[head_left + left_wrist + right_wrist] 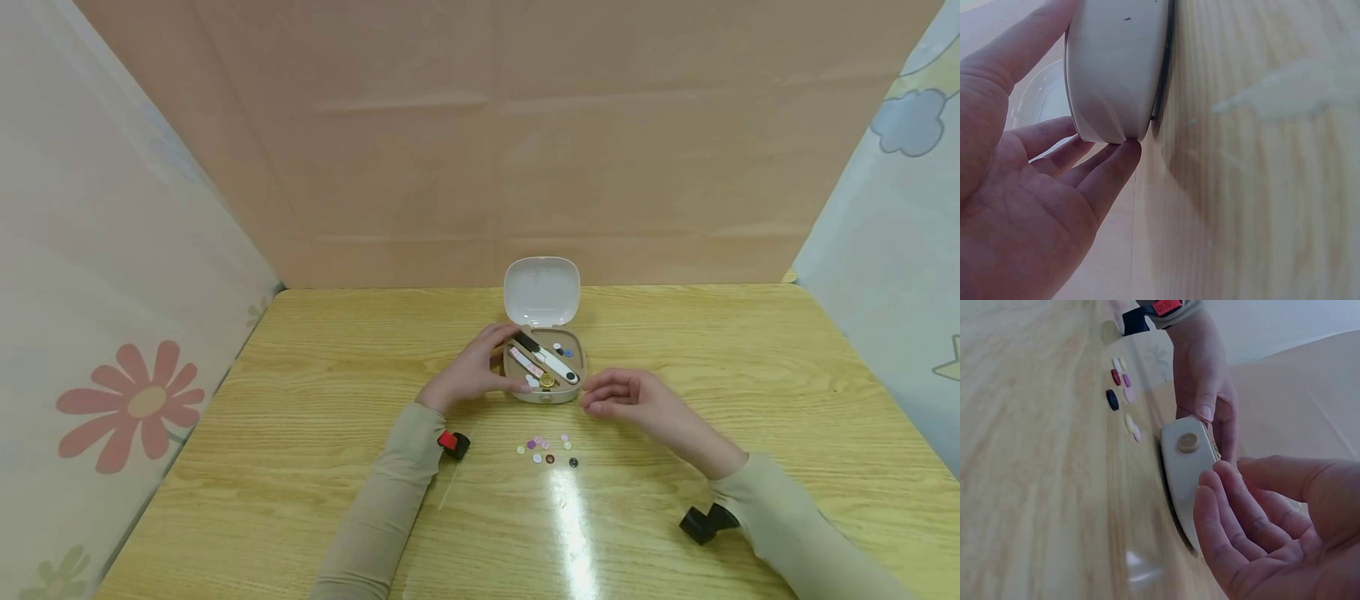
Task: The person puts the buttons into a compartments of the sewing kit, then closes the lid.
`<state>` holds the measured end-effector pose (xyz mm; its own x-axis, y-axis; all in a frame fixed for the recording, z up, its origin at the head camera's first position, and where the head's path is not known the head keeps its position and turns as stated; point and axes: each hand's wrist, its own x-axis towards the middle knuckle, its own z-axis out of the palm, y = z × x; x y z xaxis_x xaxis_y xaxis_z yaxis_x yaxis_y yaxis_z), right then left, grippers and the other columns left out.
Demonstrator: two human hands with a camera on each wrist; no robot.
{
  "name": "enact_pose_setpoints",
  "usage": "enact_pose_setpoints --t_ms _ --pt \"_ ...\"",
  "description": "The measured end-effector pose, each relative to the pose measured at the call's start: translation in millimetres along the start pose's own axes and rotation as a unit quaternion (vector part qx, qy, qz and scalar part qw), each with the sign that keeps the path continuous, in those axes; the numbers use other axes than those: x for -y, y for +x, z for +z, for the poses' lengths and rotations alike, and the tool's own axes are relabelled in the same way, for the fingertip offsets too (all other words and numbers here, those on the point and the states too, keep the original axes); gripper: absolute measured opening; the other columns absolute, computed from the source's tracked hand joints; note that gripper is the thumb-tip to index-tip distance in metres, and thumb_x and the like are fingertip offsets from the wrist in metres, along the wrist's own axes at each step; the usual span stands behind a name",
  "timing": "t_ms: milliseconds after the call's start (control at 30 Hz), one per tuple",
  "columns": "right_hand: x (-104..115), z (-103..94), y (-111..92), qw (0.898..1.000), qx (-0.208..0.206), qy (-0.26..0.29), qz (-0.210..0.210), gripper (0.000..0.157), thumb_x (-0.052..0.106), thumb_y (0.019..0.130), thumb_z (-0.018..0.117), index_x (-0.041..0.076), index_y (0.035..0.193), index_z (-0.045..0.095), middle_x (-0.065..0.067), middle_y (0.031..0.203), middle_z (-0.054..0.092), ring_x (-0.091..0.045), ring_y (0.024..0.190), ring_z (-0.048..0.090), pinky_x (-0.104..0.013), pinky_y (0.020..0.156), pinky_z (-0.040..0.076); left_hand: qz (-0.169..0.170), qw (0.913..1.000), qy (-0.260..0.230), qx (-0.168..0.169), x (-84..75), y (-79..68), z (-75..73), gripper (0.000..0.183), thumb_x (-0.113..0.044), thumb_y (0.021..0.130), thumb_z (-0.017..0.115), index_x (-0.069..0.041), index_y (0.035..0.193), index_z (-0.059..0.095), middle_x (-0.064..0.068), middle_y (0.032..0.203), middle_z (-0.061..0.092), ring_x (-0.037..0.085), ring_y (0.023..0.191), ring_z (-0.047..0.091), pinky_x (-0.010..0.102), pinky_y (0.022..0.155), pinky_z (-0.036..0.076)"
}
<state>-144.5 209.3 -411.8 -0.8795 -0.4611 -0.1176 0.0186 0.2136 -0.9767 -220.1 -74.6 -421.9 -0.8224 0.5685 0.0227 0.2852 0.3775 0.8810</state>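
A small cream sewing kit box (546,397) sits on the table with its white lid (542,292) raised at the back. My left hand (474,367) holds its left side, thumb at the front edge and fingers round the far side. Inside lie a long white tool with a black end (557,365), a pink-patterned strip (527,362), a gold round piece (547,381) and a few small buttons (567,353). Beside the front right corner is my right hand (637,406), its fingers loosely bent, fingertips close to the box wall, nothing visible between them.
Several loose buttons (537,458) in pink, purple, yellow, white, red and black lie scattered on the wooden table (337,417) in front of the box. A brown-pink backdrop (450,167) stands behind the table, with patterned panels on both sides.
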Motion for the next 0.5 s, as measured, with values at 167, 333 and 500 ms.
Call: enact_pose_setpoints --t_ms 167,333,500 --pt "-2 6.5 -3 1.0 0.023 -0.003 -0.017 0.038 0.004 0.09 0.065 -0.014 0.12 0.052 -0.026 0.108 0.063 -0.027 0.099 0.065 -0.029 0.084 0.054 -0.007 1.0 0.004 0.001 1.1 0.4 -0.6 0.094 -0.019 0.072 0.085 -0.008 0.149 0.031 0.0 0.148 0.03 0.016 0.134 0.032 0.028 0.104 0.038" --pt "-5 12.0 -4 0.998 0.046 -0.007 -0.03 0.032 0.0 0.089 0.065 -0.014 0.116 0.054 -0.026 0.105 0.064 -0.029 0.097 0.065 -0.031 0.082 0.055 -0.014 0.9998 0.012 0.003 0.8 -0.1 -1.0 0.095 -0.022 0.073 0.085 -0.01 0.149 0.03 -0.001 0.149 0.028 0.016 0.135 0.031 0.026 0.105 0.037" --pt "-7 17.1 -4 0.996 0.069 -0.022 -0.042 0.03 -0.003 0.087 0.065 -0.012 0.113 0.056 -0.022 0.101 0.066 -0.032 0.094 0.065 -0.035 0.08 0.056 -0.015 0.9997 0.018 0.001 -0.1 -0.8 -1.1 0.095 -0.023 0.072 0.085 -0.011 0.149 0.031 0.0 0.15 0.027 0.016 0.135 0.032 0.026 0.105 0.037"
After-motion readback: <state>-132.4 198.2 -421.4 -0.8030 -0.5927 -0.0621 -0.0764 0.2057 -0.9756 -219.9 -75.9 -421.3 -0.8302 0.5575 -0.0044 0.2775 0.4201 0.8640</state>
